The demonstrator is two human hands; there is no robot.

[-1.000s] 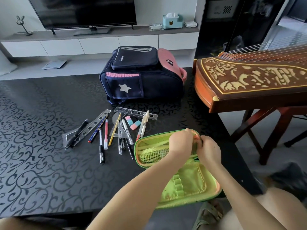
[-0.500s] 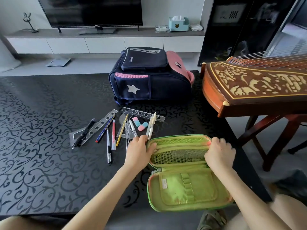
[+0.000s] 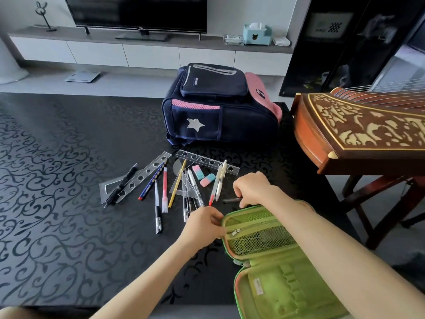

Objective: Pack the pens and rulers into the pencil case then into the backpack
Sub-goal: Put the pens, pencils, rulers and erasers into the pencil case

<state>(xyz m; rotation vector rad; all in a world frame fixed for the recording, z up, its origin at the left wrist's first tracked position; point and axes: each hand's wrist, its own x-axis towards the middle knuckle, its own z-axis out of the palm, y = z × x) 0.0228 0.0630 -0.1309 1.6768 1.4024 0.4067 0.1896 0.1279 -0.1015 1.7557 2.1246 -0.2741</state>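
The green pencil case lies open at the table's near right, mesh pocket facing up. My left hand pinches its left rim. My right hand reaches past the case's far edge, its fingers closed on the end of a short dark pen that lies on the table. Several pens, a yellow pencil, clear rulers and a set square lie spread out to the left. The navy and pink backpack lies shut behind them.
Two pink-and-blue erasers sit among the pens. A wooden zither on a stand borders the table's right side. The black patterned table stretches left. A TV cabinet stands far behind.
My right hand left the case's right edge and moved across to the dark pen beyond the case. My left hand stays at the case's left rim.
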